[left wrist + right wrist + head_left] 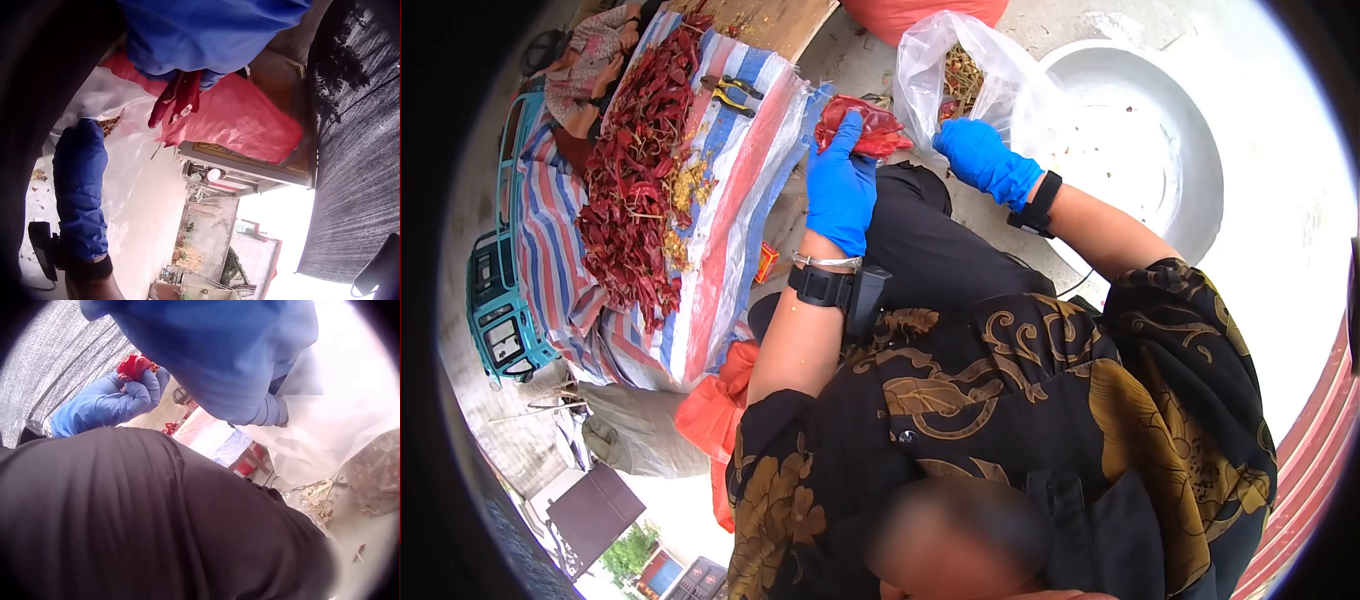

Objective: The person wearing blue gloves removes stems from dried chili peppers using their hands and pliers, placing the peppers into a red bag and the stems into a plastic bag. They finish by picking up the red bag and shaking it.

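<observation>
My blue-gloved left hand [840, 190] holds a bunch of dried red chilies [862, 125], thumb laid over the top. Two chili ends [176, 103] poke out below that glove in the left wrist view. My right hand [988, 162], also in a blue glove, has its fingers bent at the near rim of a clear plastic bag [920, 75]. Chili stems and bits [962, 85] lie inside the bag. From the right wrist view, the fingertips overlap the bag's edge; I cannot tell whether they pinch anything.
A heap of dried red chilies [635, 170] covers a striped woven sheet [740, 190] on the left, with yellow-handled pliers [732, 95] on it. A wide metal basin [1205, 150] stands right of the bag. A red sack [920, 15] is behind; another person's arm [600, 85] shows far left.
</observation>
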Demonstrator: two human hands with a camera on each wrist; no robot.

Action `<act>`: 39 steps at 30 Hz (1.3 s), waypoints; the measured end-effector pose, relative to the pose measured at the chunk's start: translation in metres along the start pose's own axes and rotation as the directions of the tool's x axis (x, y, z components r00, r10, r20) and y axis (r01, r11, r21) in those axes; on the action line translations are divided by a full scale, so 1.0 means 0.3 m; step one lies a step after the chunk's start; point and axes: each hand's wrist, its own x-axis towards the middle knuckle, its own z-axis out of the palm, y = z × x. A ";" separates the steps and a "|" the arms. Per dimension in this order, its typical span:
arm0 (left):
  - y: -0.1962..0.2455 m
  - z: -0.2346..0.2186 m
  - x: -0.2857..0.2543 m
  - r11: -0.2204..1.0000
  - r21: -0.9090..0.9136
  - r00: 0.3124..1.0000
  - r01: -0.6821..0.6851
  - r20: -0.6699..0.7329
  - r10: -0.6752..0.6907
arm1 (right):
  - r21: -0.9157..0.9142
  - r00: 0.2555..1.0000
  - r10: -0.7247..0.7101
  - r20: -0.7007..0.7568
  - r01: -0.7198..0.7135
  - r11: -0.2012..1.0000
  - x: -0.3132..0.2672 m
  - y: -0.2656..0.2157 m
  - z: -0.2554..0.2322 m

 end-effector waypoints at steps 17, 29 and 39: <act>0.046 -0.002 -0.036 1.000 0.011 1.000 0.002 -0.007 -0.002 | -0.020 0.991 0.107 0.083 -0.105 0.994 0.168 0.278 0.016; 0.068 -0.045 -0.044 1.000 0.027 0.998 0.001 -0.060 0.001 | 0.148 0.917 0.395 -0.061 -0.383 0.912 0.225 0.250 0.286; 0.069 -0.055 -0.058 0.999 -0.030 0.995 0.044 -0.083 -0.046 | 0.023 0.891 0.425 -0.163 -0.427 0.904 0.225 0.311 0.238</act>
